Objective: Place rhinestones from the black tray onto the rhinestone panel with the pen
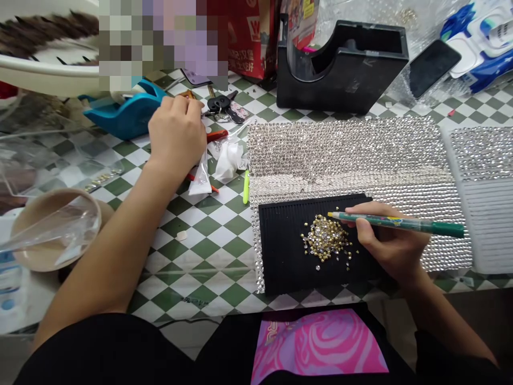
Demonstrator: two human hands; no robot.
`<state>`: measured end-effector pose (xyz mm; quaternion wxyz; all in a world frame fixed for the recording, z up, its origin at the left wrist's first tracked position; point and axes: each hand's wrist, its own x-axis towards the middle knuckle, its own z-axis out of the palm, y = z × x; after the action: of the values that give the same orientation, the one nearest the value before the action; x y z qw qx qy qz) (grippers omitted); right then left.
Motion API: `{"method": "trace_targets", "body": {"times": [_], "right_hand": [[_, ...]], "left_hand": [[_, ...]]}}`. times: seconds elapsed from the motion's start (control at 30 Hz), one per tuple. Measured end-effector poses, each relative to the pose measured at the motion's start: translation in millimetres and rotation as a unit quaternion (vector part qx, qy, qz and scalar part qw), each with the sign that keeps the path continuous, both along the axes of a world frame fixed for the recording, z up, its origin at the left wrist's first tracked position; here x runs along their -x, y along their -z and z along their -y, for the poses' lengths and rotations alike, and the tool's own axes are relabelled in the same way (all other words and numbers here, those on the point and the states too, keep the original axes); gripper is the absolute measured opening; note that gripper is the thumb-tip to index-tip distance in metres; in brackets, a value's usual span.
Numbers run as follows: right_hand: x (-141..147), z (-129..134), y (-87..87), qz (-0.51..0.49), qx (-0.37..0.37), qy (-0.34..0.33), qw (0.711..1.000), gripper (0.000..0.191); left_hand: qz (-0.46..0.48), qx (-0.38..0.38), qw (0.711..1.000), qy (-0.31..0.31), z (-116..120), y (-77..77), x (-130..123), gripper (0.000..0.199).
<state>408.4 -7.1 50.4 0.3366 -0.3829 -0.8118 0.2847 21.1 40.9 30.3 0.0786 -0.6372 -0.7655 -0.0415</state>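
Observation:
My right hand (388, 240) grips a green pen (409, 223) with a pale yellow tip. The tip is at the upper edge of a pile of small gold and clear rhinestones (326, 238). These lie on a ridged black tray (282, 251), which rests on a sheet of sparkling rhinestones (348, 144). At the left, my left hand (176, 131) has its fingers curled downward beside a blue tape dispenser (128, 112). Whatever those fingers hold, if anything, is hidden beneath them. Red-orange handles (216, 136) and a small clear bag (201, 179) show next to that hand.
A large black tape dispenser (340, 75) stands at the back, with a phone (435, 68) to its right. Keys (219, 104) lie behind my left hand. A white ridged tray (487, 214) is at the right edge. A beige bowl (24, 243) holds clear plastic at left.

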Motion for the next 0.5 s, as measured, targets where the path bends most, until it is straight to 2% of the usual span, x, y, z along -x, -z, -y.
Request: {"method": "trace_targets", "body": {"times": [0.17,0.5], "right_hand": [[0.1,-0.6,-1.7,-0.007,-0.005,-0.031,0.999,0.019],[5.2,0.4,-4.9,0.013,0.007,-0.032,0.999,0.019]], "left_hand": [[-0.006,0.000,1.000,-0.004,-0.6,2.2,1.5,0.043],[-0.010,0.007,1.000,-0.009,-1.4,4.1,1.6,0.044]]}}
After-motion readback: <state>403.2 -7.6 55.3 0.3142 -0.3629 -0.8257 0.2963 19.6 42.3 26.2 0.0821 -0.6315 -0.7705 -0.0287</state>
